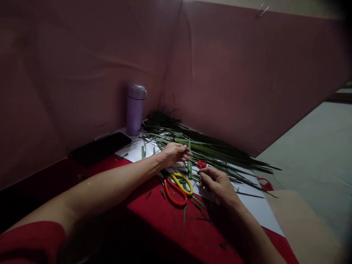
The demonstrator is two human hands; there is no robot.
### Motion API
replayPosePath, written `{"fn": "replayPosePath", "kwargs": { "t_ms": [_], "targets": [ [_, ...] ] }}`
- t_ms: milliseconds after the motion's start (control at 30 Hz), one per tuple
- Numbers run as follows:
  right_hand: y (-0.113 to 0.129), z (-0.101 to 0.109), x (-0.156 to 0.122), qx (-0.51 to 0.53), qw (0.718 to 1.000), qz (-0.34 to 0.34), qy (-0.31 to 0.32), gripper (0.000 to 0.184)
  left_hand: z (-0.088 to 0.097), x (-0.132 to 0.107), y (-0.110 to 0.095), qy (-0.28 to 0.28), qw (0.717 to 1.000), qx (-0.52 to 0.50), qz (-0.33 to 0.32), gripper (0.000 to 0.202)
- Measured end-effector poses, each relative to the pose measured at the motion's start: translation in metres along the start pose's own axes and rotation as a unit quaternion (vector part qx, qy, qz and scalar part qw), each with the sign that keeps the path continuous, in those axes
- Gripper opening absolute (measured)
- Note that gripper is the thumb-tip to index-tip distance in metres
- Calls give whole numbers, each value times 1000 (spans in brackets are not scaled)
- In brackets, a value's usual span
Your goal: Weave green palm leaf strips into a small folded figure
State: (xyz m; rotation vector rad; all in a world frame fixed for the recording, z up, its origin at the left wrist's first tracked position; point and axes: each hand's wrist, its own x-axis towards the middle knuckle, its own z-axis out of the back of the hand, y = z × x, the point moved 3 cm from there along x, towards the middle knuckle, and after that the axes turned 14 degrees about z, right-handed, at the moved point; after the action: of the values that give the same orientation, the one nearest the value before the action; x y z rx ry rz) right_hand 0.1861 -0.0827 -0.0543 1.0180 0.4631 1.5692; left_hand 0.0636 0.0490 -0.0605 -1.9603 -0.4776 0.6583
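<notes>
My left hand point(176, 152) is closed, its thumb and fingers pinched on a narrow green leaf strip point(190, 167) that stands nearly upright at the fingertips. To the right, my right hand point(218, 182) is also closed, thumb against forefinger; what it pinches, if anything, is too small to make out. Just beyond its fingertips is a small red ring-shaped thing point(202, 164). Scissors with one red handle point(176, 198) and one yellow handle point(189, 189) lie below and between the hands, their blades hidden among leaf scraps. Behind both hands spreads a pile of long green leaves point(220, 150).
A purple tumbler point(135, 112) stands at the back left beside a black phone-like slab point(101, 146). White paper point(254, 205) covers part of the red cloth point(154, 223), where leaf scraps lie scattered. Pinkish panels point(233, 80) rise behind. Another red loop point(265, 184) sits at the right edge.
</notes>
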Motion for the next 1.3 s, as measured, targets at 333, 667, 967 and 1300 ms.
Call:
{"fn": "replayPosePath", "kwargs": {
  "t_ms": [333,667,967,1300],
  "targets": [
    [3,3,1,24,999,-18,-14,24,-39,-31,-11,-76,814,468,-336,16],
    [29,22,1,149,987,-54,-5,28,-31,-23,-9,-13,830,479,-285,18],
    [45,-10,-21,-128,983,134,10,15,-25,-27,-25,-45,916,305,-255,15],
    [72,-65,-2,-362,908,110,184,19,-17,-16,-24,-17,966,153,-207,22]
  ]
}}
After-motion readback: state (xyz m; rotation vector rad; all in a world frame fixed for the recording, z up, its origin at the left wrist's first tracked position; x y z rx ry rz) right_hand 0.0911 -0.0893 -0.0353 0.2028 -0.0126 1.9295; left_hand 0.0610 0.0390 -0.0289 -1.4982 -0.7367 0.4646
